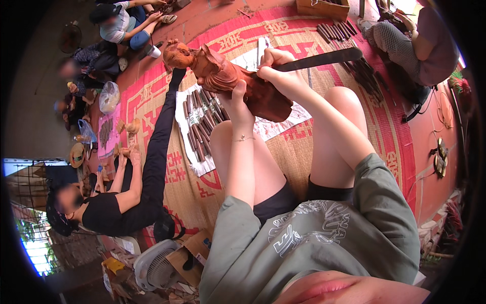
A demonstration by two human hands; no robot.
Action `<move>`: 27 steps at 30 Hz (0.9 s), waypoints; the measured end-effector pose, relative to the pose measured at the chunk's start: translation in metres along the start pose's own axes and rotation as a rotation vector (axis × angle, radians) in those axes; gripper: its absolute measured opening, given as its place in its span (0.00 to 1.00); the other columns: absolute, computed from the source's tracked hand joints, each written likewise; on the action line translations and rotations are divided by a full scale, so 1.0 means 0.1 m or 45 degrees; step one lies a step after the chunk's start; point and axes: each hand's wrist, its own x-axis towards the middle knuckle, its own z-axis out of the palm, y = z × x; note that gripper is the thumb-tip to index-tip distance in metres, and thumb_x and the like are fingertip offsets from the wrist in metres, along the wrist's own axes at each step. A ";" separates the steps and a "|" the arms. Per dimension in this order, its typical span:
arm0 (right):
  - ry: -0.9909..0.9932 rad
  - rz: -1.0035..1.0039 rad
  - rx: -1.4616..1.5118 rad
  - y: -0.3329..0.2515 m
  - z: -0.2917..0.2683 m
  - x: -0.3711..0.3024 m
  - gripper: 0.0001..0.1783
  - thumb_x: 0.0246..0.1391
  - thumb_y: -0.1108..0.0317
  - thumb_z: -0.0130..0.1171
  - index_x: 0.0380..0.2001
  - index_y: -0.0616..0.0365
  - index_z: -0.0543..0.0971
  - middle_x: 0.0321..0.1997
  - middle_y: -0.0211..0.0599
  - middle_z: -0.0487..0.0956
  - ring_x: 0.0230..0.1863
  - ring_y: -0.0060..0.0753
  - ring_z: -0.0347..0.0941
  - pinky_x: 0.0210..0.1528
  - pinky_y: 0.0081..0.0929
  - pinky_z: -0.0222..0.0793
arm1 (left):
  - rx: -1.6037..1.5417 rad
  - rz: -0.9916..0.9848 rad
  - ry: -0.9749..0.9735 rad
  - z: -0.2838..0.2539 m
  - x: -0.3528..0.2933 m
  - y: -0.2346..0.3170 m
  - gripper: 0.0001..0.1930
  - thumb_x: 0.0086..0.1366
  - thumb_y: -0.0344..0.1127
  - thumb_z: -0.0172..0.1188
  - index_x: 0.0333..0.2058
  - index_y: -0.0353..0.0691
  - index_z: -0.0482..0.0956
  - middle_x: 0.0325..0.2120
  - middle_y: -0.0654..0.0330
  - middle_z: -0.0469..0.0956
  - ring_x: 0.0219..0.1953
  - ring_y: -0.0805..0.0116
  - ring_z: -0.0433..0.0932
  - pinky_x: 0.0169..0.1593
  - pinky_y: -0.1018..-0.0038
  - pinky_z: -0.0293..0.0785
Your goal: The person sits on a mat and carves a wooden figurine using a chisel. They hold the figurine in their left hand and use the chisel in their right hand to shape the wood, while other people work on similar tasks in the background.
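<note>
A carved reddish-brown wooden figure (223, 76) is held up slantwise in front of my knees, its rounded head end toward the upper left. My left hand (239, 103) is closed around its underside, thumb up along the carving. Pinched in my right hand (280, 71) is a carving tool (324, 59); its long dark handle sticks out to the right. The right fingers rest close against the figure's upper side, and the working tip is hidden from sight. Below the figure, several brown-handled carving tools (201, 123) lie in rows on a white cloth (188, 152).
A red and tan woven mat (283, 157) spreads beneath my legs. More tools (362, 76) lie at the far right, near a wooden box (322, 9). A co-worker (111, 207) sits at left with one leg stretched out close to my tools. A fan (157, 266) stands lower left.
</note>
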 end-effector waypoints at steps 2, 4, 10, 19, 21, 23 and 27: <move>0.009 0.017 0.018 -0.01 -0.01 0.00 0.11 0.40 0.79 0.55 0.17 0.57 0.62 0.22 0.28 0.70 0.24 0.16 0.64 0.28 0.16 0.62 | -0.016 -0.037 0.000 -0.05 -0.01 -0.05 0.31 0.55 0.42 0.59 0.55 0.38 0.59 0.45 0.58 0.67 0.47 0.66 0.69 0.52 0.68 0.66; 0.022 0.069 0.114 -0.04 -0.01 0.00 0.12 0.40 0.79 0.55 0.17 0.57 0.62 0.23 0.28 0.70 0.24 0.16 0.64 0.28 0.16 0.61 | -0.086 -0.090 0.031 -0.08 0.00 -0.06 0.33 0.52 0.41 0.62 0.53 0.35 0.60 0.46 0.59 0.66 0.48 0.67 0.67 0.53 0.70 0.63; -0.012 0.096 0.108 -0.18 0.07 -0.02 0.12 0.41 0.78 0.56 0.16 0.57 0.63 0.23 0.28 0.69 0.24 0.17 0.63 0.27 0.15 0.60 | -0.088 -0.073 0.025 -0.04 0.00 0.00 0.34 0.51 0.42 0.64 0.53 0.33 0.60 0.47 0.59 0.66 0.49 0.68 0.66 0.54 0.70 0.62; -0.029 0.031 0.059 -0.02 -0.03 0.01 0.12 0.41 0.80 0.54 0.15 0.57 0.62 0.20 0.26 0.66 0.23 0.16 0.59 0.25 0.17 0.56 | -0.156 -0.135 0.019 -0.09 -0.01 -0.06 0.34 0.51 0.41 0.64 0.53 0.34 0.60 0.47 0.59 0.66 0.49 0.68 0.66 0.54 0.70 0.62; -0.037 0.086 0.149 -0.04 -0.01 0.01 0.11 0.41 0.79 0.54 0.16 0.57 0.62 0.20 0.26 0.66 0.23 0.17 0.59 0.26 0.17 0.56 | -0.158 -0.107 0.004 -0.09 0.00 -0.05 0.34 0.51 0.41 0.64 0.53 0.34 0.60 0.47 0.59 0.66 0.49 0.68 0.66 0.54 0.70 0.62; -0.030 0.111 0.161 -0.14 0.04 -0.01 0.11 0.41 0.80 0.54 0.16 0.57 0.62 0.20 0.26 0.66 0.23 0.17 0.59 0.26 0.17 0.57 | -0.133 -0.054 -0.023 -0.04 0.00 -0.01 0.35 0.50 0.41 0.65 0.53 0.34 0.60 0.48 0.59 0.66 0.49 0.68 0.66 0.54 0.70 0.62; -0.040 0.079 0.130 -0.18 0.06 -0.01 0.11 0.41 0.79 0.54 0.16 0.57 0.62 0.20 0.27 0.66 0.23 0.17 0.60 0.27 0.17 0.57 | -0.055 -0.026 -0.020 -0.02 -0.02 0.02 0.34 0.51 0.42 0.63 0.54 0.35 0.59 0.47 0.58 0.66 0.48 0.66 0.67 0.53 0.69 0.63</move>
